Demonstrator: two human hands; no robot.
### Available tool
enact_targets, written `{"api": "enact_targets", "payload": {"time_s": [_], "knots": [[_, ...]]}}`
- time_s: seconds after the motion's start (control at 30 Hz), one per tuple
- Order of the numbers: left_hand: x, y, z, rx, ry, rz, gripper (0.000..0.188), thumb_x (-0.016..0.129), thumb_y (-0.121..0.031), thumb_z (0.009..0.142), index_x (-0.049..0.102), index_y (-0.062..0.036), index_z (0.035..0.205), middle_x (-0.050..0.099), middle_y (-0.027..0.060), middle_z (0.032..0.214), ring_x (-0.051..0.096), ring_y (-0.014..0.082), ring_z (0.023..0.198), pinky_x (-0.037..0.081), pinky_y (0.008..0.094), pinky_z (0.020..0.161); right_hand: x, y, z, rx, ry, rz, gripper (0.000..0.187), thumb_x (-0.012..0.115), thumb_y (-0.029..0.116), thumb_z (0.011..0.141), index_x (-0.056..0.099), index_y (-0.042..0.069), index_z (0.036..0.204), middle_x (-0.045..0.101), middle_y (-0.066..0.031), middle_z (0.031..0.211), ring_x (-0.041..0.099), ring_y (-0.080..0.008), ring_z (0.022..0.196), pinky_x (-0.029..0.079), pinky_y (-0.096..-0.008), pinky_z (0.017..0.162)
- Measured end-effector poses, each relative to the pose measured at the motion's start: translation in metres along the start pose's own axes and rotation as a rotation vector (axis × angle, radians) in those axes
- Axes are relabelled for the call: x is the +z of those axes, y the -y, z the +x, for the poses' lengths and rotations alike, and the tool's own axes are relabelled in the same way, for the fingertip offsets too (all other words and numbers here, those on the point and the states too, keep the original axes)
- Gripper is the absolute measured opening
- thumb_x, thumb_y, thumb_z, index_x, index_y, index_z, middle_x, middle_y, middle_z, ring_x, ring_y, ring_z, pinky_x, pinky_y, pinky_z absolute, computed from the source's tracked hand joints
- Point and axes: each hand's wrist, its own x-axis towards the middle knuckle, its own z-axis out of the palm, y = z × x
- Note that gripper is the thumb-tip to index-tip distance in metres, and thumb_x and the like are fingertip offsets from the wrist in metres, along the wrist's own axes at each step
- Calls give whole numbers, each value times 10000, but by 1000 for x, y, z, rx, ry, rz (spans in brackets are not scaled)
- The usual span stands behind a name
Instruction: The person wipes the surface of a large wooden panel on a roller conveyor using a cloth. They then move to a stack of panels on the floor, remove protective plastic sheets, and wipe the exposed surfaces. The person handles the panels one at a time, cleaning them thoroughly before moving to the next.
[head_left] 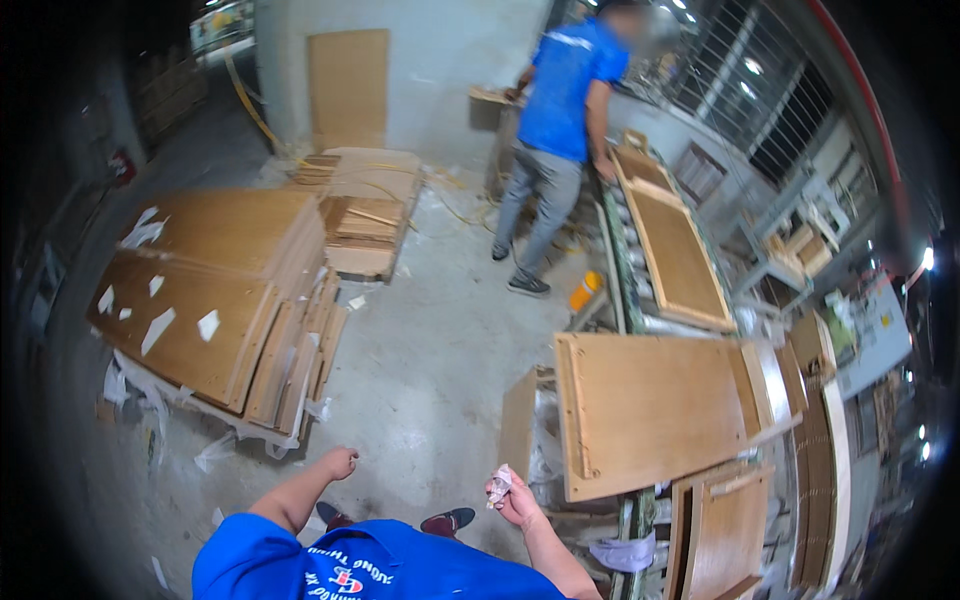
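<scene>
My right hand (519, 503) is closed on a crumpled, pinkish-white rag (499, 484), held up in front of my body at the right. It is near the corner of a large wooden panel (650, 405) with a raised frame, which rests on the stand to my right. Out to the left, my left hand (342, 462) hangs in the air with its fingers curled in, and nothing shows in it. That hand is nearest to a stack of brown wooden panels (195, 330) with torn white scraps on top, without touching it.
A person in a blue shirt (570, 95) leans on a roller conveyor (612, 245) bearing a framed wooden panel (680, 250). More boards (370, 180) lie stacked at the back left. Under the near panel stand other wooden pieces (725, 530) and a lilac cloth (625, 552).
</scene>
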Motion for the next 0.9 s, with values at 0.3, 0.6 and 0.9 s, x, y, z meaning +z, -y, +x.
{"api": "enact_targets", "payload": {"time_s": [0.3,0.6,0.9], "knots": [[87,158,-272,-426,-213,-495,304,501,-183,763,621,-59,1013,630,176,985,594,343,917,472,391,827,180,-92,118,323,226,-145,177,389,280,950,501,144,956,585,-83,758,426,-118,474,353,-257,423],[123,299,-447,-895,-315,-704,274,509,-168,744,606,-51,972,618,185,967,583,359,913,471,412,767,373,-283,212,453,475,-83,193,487,143,892,512,138,1083,597,-78,977,580,-211,782,476,-336,661],[75,386,-399,-552,-475,-794,276,440,-251,886,592,-57,1010,627,164,952,593,335,898,468,407,791,469,-377,303,567,567,-26,198,533,217,882,552,173,1074,604,-67,1001,585,-216,831,467,-344,684]]}}
